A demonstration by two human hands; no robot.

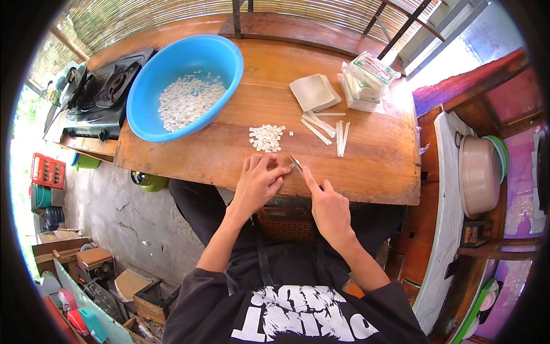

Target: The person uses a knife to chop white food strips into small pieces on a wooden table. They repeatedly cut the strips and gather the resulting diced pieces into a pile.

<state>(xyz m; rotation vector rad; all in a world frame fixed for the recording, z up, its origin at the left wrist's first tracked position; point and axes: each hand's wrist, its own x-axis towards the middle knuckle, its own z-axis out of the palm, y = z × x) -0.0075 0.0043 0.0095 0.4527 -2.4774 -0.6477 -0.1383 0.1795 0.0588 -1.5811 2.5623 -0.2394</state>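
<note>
My right hand (328,206) is closed round a small knife (295,162), its index finger stretched along the blade. The blade meets a small white piece at the fingertips of my left hand (262,176), whose fingers are bent and pinch that white strip (292,165) near the wooden table's front edge. Just beyond lies a heap of small white squares (266,137). Long white strips (318,124) lie farther right, below a stack of square white sheets (315,92). A blue plastic basin (184,88) at the left holds many white squares.
The wooden table (369,172) also bears plastic packs of white sheets (367,81) at the back right. A black gas stove (105,92) stands left of the basin. A shelf with a beige basin (479,176) is at the right; a green gas cylinder (150,182) stands under the table.
</note>
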